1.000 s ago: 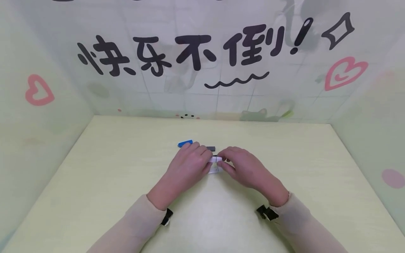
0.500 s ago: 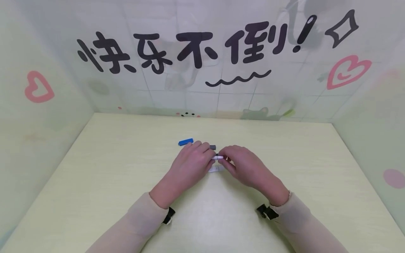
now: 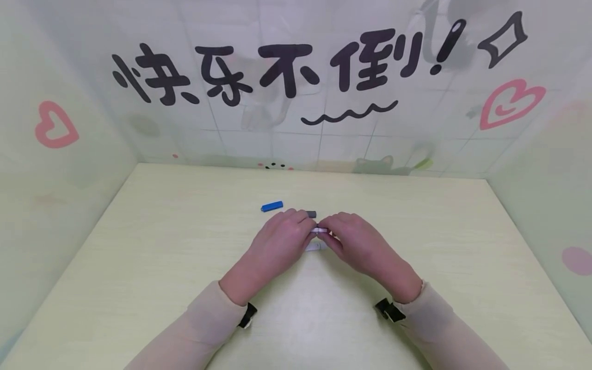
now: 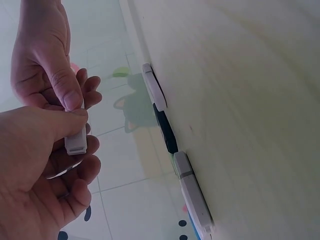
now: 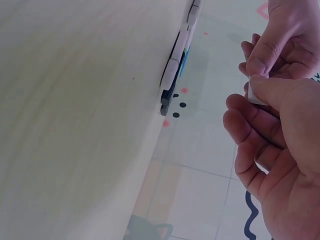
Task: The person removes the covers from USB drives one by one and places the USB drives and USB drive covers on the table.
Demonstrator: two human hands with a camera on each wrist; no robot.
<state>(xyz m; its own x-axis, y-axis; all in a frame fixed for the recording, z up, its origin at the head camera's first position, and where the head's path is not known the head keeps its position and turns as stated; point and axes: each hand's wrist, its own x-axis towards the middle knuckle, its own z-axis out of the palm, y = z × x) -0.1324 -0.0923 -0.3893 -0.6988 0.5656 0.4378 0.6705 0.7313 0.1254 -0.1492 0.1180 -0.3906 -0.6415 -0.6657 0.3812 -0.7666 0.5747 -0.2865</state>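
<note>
In the head view my left hand (image 3: 284, 234) and right hand (image 3: 356, 239) meet over the middle of the table, both pinching one small white USB flash drive (image 3: 319, 230). Thumbs and forefingers nearly touch, covering most of it. A flat white end with a narrow slot (image 4: 76, 147) sticks out below my left thumb in the left wrist view. Close under the hands lies another white flash drive (image 3: 315, 247), a seam across its body. Just behind the fingers a dark grey drive (image 3: 312, 214) shows in part. The blue flash drive (image 3: 272, 206) lies beyond my left hand.
Both wrist views show flash drives flat on the pale table (image 4: 260, 125), including a white one with a grey band (image 4: 192, 192). A printed wall (image 3: 296, 144) closes off the table's far edge, with walls on both sides.
My hands have drawn slightly closer together around the white flash drive, which now shows less of itself. The blue drive is more fully uncovered. The head view has shifted a little.
</note>
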